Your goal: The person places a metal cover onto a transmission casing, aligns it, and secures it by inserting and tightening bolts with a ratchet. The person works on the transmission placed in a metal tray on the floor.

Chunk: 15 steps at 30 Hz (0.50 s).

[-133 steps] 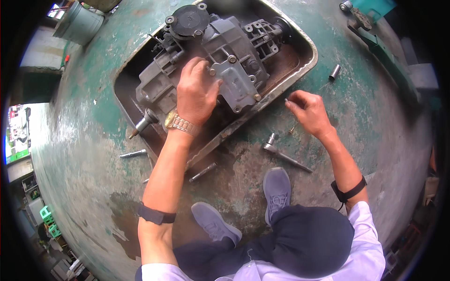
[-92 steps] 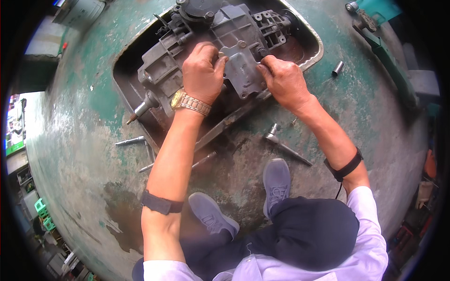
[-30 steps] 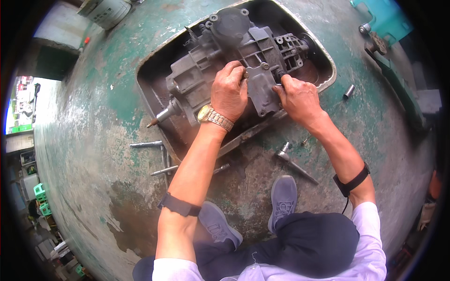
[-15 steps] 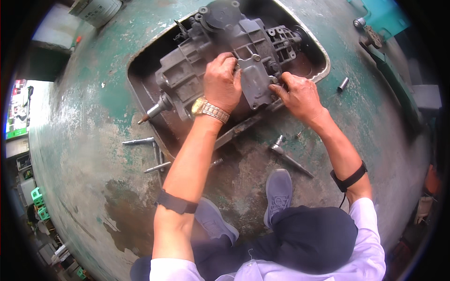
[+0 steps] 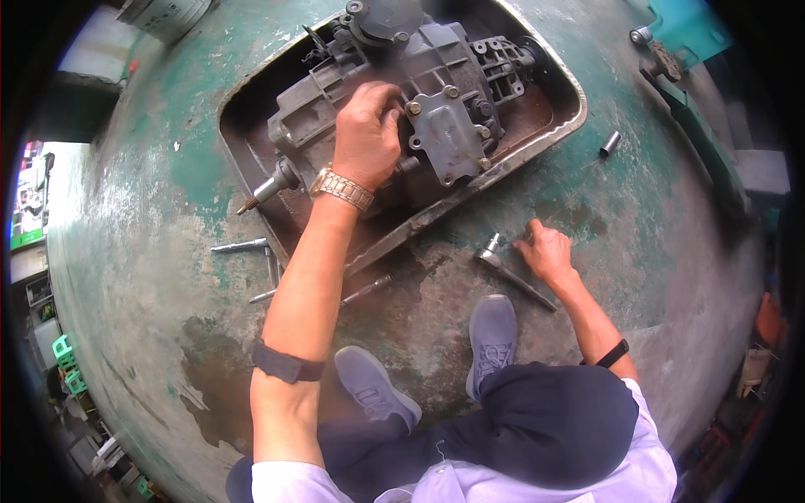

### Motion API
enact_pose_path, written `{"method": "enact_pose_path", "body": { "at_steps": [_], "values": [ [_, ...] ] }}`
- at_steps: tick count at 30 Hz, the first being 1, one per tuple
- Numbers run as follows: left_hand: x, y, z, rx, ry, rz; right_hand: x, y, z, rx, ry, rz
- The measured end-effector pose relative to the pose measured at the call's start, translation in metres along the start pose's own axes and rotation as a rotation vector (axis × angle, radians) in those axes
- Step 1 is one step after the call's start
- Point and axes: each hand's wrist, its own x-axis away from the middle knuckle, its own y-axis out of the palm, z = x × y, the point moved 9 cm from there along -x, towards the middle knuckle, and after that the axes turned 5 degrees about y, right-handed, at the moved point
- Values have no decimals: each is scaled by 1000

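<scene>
A grey metal gearbox (image 5: 314,109) lies in a dark, rimmed metal tray (image 5: 560,126) on the floor. On its near side sits a flat cover plate (image 5: 449,138) with bolts at several of its corners. My left hand (image 5: 366,138) is over the housing just left of the plate, fingers curled and closed; what they hold, if anything, is hidden. Down at the floor in front of the tray, my right hand (image 5: 549,253) has its fingers bent together beside a ratchet wrench (image 5: 511,272). Whatever lies between those fingertips cannot be made out.
A loose socket (image 5: 610,144) lies right of the tray. Metal bar tools (image 5: 239,246) and an extension bar (image 5: 366,290) lie on the floor at the left and front. A green metal beam (image 5: 700,138) stands far right, and a bucket (image 5: 168,17) far left.
My right hand has left the cover plate's right edge and come down to the floor, where a small bolt lay. My left hand has shifted slightly left, off the plate's corner.
</scene>
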Motion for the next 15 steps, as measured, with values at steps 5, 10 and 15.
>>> {"method": "enact_pose_path", "body": {
  "at_steps": [5,10,15],
  "values": [
    [3,-12,1,44,11,98,-11,1,-1,10,-28,58],
    [7,-40,-3,3,43,200,-1,-64,-40,-312,-201,153],
    [7,-65,-26,-24,-118,149,5,-134,-123,-453,-498,227]
  ]
}}
